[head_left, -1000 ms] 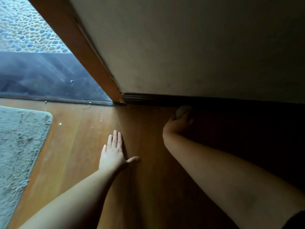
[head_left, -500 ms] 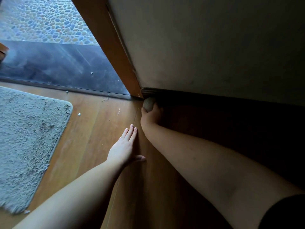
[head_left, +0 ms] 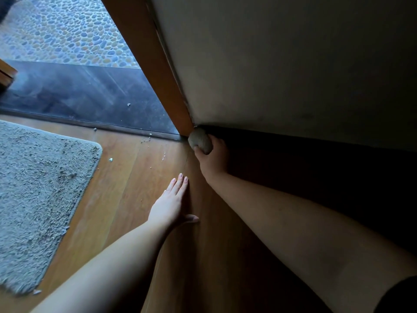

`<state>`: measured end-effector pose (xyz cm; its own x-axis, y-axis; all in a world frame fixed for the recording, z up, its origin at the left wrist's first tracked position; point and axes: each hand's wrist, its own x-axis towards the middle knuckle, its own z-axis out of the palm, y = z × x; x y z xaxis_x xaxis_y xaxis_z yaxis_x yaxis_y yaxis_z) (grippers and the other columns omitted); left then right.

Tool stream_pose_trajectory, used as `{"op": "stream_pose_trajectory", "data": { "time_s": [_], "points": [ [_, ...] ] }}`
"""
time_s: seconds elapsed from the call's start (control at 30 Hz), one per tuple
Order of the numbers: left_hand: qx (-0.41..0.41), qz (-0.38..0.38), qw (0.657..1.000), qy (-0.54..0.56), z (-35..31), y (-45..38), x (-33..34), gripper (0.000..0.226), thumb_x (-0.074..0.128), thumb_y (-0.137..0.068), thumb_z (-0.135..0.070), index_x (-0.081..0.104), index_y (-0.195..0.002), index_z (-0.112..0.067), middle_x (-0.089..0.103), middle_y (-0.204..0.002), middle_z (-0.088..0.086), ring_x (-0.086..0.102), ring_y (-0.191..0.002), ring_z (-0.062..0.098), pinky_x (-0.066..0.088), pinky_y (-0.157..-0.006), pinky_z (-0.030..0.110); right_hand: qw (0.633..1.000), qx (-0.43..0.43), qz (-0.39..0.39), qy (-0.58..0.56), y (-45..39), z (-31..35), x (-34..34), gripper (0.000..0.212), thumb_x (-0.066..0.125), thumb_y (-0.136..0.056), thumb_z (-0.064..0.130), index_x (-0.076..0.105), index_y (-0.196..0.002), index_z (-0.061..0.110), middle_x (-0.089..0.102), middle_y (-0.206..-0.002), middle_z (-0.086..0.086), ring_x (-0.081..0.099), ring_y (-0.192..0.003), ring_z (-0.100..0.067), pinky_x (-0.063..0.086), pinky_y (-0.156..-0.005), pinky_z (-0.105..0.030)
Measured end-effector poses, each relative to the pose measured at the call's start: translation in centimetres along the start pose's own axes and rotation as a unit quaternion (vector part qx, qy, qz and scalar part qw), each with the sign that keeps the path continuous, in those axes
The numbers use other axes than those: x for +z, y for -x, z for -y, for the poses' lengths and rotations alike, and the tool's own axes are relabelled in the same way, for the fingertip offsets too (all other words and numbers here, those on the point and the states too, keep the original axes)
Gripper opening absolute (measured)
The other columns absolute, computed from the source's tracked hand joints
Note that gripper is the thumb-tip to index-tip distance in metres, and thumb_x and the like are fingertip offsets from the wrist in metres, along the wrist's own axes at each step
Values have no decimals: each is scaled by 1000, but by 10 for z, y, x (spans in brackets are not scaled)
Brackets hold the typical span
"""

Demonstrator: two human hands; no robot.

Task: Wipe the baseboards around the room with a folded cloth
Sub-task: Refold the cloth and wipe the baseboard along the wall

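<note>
One stroke's end: my right hand (head_left: 213, 162) grips the cloth (head_left: 200, 140) against the baseboard (head_left: 293, 141) beside the door frame (head_left: 158, 71), left hand (head_left: 169, 205) flat on floor (head_left: 126, 188); next, I judge, another stretch.

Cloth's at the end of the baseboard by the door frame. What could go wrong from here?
1. The right hand grips the cloth bunched up against the door frame; the corner where the baseboard meets it may get missed.
2. Crumbs lie on the floor by the threshold; a stroke that way could drag them along.
3. The left hand rests flat on the floor, taking weight; it might slip on smooth wood.
</note>
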<state>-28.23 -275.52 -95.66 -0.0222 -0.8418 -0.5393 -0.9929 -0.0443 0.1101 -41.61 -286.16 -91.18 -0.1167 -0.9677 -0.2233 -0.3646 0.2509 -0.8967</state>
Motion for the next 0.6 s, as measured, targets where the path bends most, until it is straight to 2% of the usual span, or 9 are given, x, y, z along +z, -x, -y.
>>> {"op": "stream_pose_trajectory", "data": {
  "time_s": [0.13, 0.2, 0.27, 0.33, 0.47, 0.6],
  "points": [
    [17, -35, 997, -64, 1, 5, -4, 133, 58, -62, -85, -8, -157, -20, -11, -164, -2, -2, -152, 18, 18, -122, 36, 999, 9, -51, -16, -1, -3, -31, 41, 74, -81, 13, 65, -121, 3, 61, -123, -19, 54, -117, -32, 40, -101, -36],
    [50, -77, 992, -91, -4, 6, -3, 124, 45, -67, -89, -4, -157, -19, -4, -165, 0, 2, -152, 18, 18, -121, 37, 998, 14, -63, -15, -2, -8, -50, 41, 73, -83, 15, 65, -121, 4, 60, -124, -17, 55, -117, -31, 42, -101, -37],
    [90, -104, 985, -102, -17, 2, -3, 115, 41, -74, -86, -2, -158, -20, 0, -166, -1, 2, -152, 19, 16, -121, 37, 997, 22, -72, -10, -3, -15, -73, 41, 72, -86, 19, 64, -124, 7, 58, -126, -15, 54, -118, -28, 43, -102, -37],
    [121, -98, 982, -109, -37, -4, -3, 112, 47, -78, -81, -6, -157, -22, -2, -166, -1, 0, -152, 18, 14, -122, 37, 996, 27, -82, 3, -4, -24, -98, 42, 71, -88, 22, 62, -127, 9, 56, -129, -13, 53, -120, -27, 44, -104, -38],
    [186, -49, 973, -129, -80, -16, -2, 115, 52, -78, -78, -21, -149, -26, -16, -162, -3, -7, -151, 19, 11, -121, 40, 992, 16, -114, 45, -1, -52, -157, 43, 71, -88, 21, 61, -128, 9, 58, -129, -12, 53, -122, -27, 43, -105, -41],
    [207, -17, 972, -111, -115, -27, -3, 119, 59, -75, -75, -16, -154, -25, -17, -163, 0, -11, -151, 23, 7, -121, 46, 985, 26, -150, 80, 4, -75, -199, 44, 69, -90, 23, 59, -131, 11, 58, -131, -9, 52, -123, -26, 44, -104, -43]
  ]
}}
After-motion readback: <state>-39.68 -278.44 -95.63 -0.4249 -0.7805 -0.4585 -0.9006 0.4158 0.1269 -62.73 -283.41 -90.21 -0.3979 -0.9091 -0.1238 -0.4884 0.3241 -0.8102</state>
